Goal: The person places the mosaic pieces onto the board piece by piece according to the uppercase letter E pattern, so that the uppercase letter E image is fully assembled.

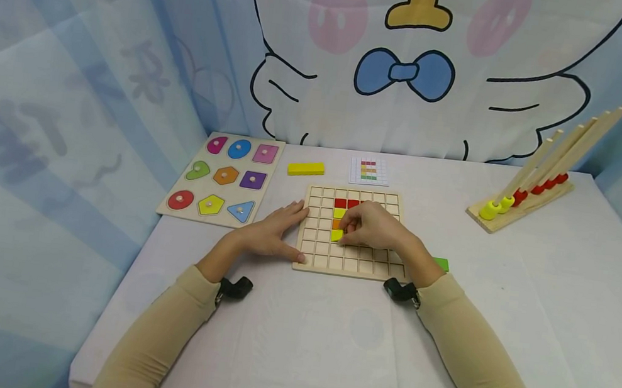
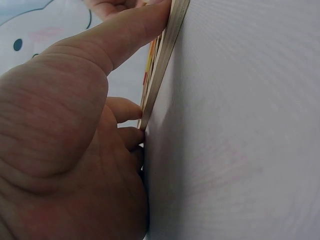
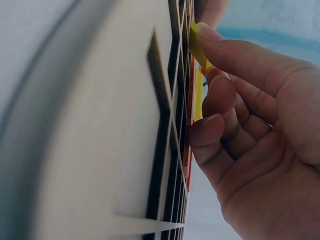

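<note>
A wooden grid board (image 1: 312,262) lies on the table with red tiles (image 1: 340,203), a yellow tile and an orange tile (image 1: 335,224) showing in its squares. My left hand (image 1: 270,231) rests along the board's left side, fingers spread and thumb at the near corner. In the left wrist view, the thumb (image 2: 135,32) reaches the board's edge. Over the middle of the grid, my right hand (image 1: 373,226) pinches a yellow square tile (image 3: 196,45) between thumb and fingertips, close to the board surface. That hand hides part of the grid behind it.
A shape-puzzle board (image 1: 207,173) lies at the left, near a yellow block (image 1: 306,169). Behind the grid is a pattern card (image 1: 369,171). A bead stand with tall rods (image 1: 498,220) stands at the right. A green piece (image 1: 441,264) shows beside my right wrist.
</note>
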A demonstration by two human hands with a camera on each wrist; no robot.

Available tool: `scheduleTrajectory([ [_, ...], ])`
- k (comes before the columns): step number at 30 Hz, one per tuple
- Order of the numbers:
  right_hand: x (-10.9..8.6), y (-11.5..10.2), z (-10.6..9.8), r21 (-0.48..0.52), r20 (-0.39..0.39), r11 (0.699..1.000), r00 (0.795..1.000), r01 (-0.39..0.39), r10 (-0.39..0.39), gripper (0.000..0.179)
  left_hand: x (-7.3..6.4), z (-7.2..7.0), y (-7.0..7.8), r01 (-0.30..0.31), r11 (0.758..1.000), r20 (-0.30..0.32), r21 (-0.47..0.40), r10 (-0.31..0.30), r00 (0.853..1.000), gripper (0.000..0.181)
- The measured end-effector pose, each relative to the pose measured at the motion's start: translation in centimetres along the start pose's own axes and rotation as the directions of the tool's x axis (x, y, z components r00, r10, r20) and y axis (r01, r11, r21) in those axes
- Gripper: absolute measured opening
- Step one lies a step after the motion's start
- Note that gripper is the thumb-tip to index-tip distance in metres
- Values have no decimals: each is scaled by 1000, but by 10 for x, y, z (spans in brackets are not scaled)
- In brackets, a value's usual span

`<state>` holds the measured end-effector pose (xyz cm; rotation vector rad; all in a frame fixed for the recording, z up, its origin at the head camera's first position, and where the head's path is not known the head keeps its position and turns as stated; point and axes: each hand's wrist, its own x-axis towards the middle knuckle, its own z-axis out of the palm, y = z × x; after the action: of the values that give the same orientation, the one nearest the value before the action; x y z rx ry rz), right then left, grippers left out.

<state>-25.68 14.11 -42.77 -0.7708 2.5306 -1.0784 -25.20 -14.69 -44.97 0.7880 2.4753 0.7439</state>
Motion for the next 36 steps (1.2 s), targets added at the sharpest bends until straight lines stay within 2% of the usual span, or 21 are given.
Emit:
scheduleTrajectory([
  [4,1,1,1,-12,-5,1000,1000,11,-11,17,0,0,0,-4,1000,-2,-2,4,1000,117],
  [16,0,-4,0,-48,5,999,1000,-24,24,19,0,-1,0,-1,1000,-2,1,1,1000,117],
  [26,-1,-5,-1,-30,7,999,1000,-29,29,21,-1,0,0,3,1000,-1,-7,-3,1000,117],
  [29,-2,-5,-3,-20,-17,1000,1000,-18,17,21,-1,0,-1,0,1000,-2,0,0,1000,117],
  [36,-9,-3,-13,11,-125,1000,992,14,-13,31,0,1,-1,1,1000,-3,6,-1,1000,117],
])
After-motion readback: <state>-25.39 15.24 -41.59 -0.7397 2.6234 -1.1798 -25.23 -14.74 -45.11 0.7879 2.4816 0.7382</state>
